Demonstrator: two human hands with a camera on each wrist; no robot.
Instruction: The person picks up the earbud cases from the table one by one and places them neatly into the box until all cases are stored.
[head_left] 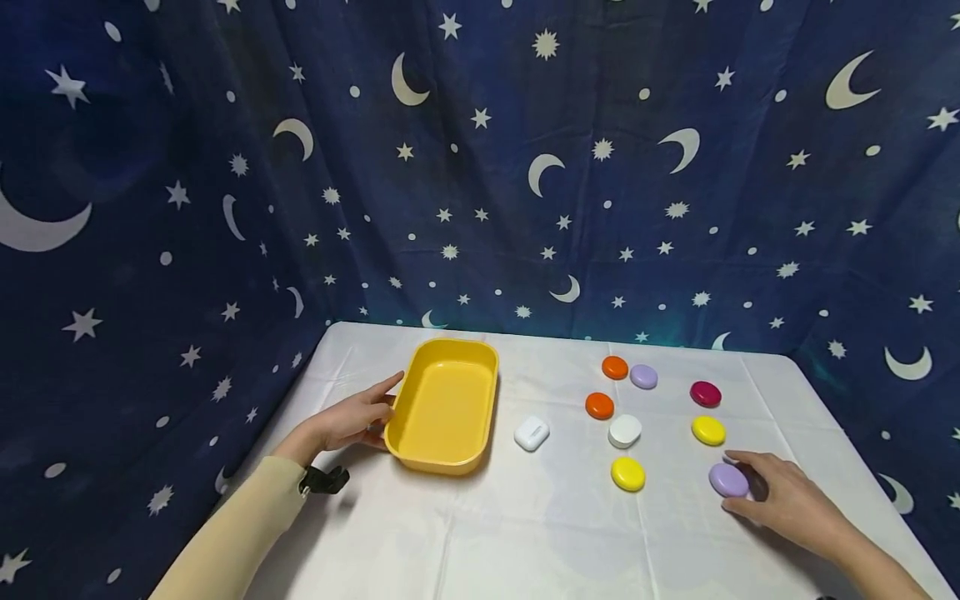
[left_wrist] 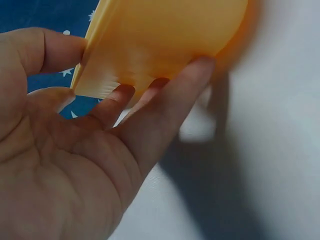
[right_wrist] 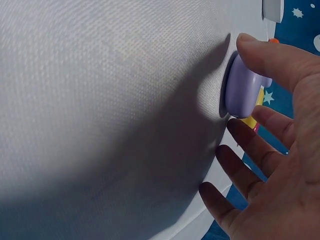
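Your left hand is gripping the yellow tray; your right hand is loosely bracketing a purple disc.
Purple disc is lying on the white table between your right thumb and fingers, contact unclear; yellow tray is sitting against your left fingers. Beyond your right hand, yellow disc, crimson disc lying; between your hands, white case.
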